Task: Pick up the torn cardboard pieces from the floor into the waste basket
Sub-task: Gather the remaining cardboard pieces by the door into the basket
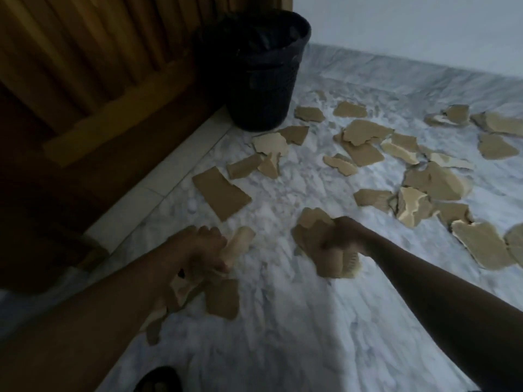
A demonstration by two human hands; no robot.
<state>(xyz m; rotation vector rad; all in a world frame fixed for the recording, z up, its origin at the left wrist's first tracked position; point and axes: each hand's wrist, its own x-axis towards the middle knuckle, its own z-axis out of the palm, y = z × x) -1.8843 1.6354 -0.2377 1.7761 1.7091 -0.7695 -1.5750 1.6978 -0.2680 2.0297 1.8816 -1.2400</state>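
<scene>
Ragged tan cardboard scraps (240, 242) are gripped by left hand (202, 246) | jagged tan cardboard bundle (334, 264) is clutched by right hand (341, 239)

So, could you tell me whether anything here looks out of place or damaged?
Yes: torn cardboard pieces lie scattered across the marble floor beside the upright waste basket. The left hand and right hand each grip some.

One waste basket (260, 89), left hand (203, 247), right hand (339, 239), some two dozen cardboard pieces (220, 193)
</scene>
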